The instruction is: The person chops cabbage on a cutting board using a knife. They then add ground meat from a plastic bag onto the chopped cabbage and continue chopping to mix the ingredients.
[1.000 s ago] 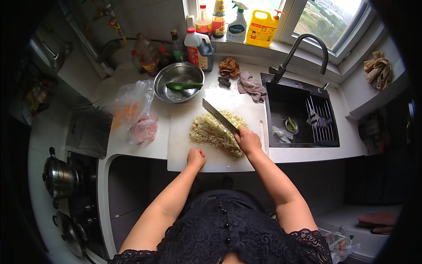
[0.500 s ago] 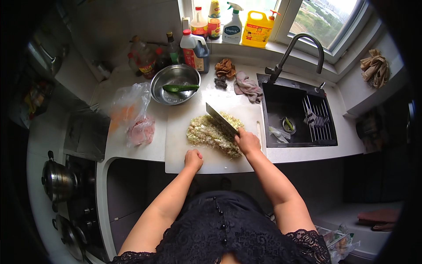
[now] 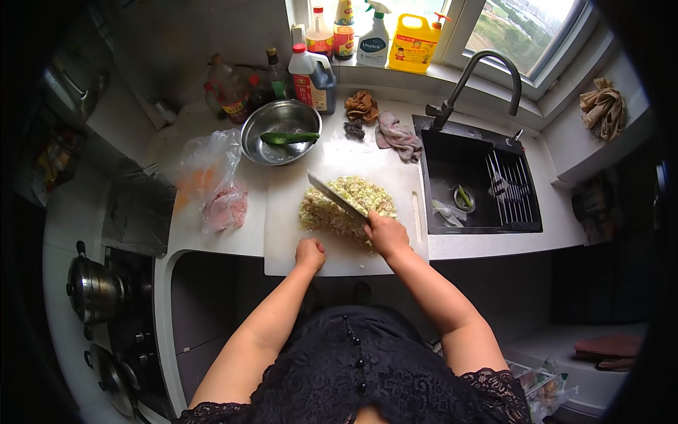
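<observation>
Around the cutting board [image 3: 282, 252], I'm seeing bagged pink meat [image 3: 227, 207], a steel bowl [image 3: 281, 152] holding a cucumber [image 3: 290, 138], a cloth [image 3: 400, 137] and a sink [image 3: 446, 161].
The left hand [image 3: 310, 254] is resting fisted near the board's front edge, nothing showing inside; the knife [image 3: 335, 196] is slanting across chopped vegetables [image 3: 364, 191] mid-board, the right hand [image 3: 386, 234] gripping its handle tightly.

- Your left hand [image 3: 309, 254] is curled into a fist.
- Your right hand [image 3: 387, 234] is closed in a grip, slightly farther forward.
- Your left forearm [image 3: 265, 311] and right forearm [image 3: 436, 286] slant inward, hands apart.
</observation>
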Motion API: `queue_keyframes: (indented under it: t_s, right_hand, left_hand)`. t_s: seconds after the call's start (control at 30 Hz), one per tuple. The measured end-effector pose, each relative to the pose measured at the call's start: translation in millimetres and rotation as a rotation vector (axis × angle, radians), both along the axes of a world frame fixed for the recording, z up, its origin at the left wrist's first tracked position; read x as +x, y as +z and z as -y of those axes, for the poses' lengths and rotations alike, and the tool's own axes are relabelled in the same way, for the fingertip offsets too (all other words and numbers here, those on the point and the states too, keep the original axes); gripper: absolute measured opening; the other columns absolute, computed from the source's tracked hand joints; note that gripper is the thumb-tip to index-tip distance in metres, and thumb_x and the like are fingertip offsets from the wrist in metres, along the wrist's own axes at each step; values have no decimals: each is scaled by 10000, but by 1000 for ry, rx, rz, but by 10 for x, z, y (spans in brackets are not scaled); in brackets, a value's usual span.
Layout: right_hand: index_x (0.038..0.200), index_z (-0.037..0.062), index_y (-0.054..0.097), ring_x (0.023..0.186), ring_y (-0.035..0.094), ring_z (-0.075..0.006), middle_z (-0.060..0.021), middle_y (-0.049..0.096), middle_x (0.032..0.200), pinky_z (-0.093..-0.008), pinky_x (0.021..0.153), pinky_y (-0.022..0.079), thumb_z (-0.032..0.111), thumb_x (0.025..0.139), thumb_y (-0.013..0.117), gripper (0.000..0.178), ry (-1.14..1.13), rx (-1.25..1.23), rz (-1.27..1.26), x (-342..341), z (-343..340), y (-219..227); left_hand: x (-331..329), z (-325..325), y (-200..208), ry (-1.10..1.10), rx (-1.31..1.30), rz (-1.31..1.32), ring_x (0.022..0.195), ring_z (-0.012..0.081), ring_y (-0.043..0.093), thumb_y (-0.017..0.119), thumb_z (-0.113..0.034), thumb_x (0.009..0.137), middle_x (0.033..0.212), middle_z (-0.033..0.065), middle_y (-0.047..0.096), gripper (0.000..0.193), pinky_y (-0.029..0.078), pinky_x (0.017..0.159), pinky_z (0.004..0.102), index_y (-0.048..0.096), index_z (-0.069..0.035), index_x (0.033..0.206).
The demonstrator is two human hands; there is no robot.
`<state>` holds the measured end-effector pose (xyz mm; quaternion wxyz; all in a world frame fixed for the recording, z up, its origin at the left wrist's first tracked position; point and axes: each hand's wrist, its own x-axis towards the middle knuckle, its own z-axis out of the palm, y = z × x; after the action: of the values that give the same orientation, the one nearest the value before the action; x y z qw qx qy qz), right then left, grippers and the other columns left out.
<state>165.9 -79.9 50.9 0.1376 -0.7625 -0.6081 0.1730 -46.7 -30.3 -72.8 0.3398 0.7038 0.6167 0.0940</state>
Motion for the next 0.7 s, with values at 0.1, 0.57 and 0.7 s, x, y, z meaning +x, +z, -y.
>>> queue_keyframes:
  t_s: [0.1,0.57,0.7]
  right_hand:
    - [891,97,506,782,610,-374,-156,634,799,-494,681,474,283,865,536,190,14,-48,34,8,-64,-176]
    - [903,87,530,812,619,-366,-154,637,856,-490,690,479,258,865,503,177,99,-15,6,-197,-168,16]
    - [905,100,534,792,613,-370,-154,636,834,-492,693,476,266,853,528,175,-1,-80,15,-41,-94,-233]
  left_hand:
    - [19,-24,-2,14,0,16,870,360,578,639,-50,663,901,186,583,48,484,764,427,633,-77,702]
    - [34,31,151,13,27,3,886,357,567,607,-36,674,881,178,586,45,474,784,425,627,-72,689]
    - [21,23,74,1,27,11,876,358,574,622,-51,673,879,183,587,27,480,773,428,626,-71,689]
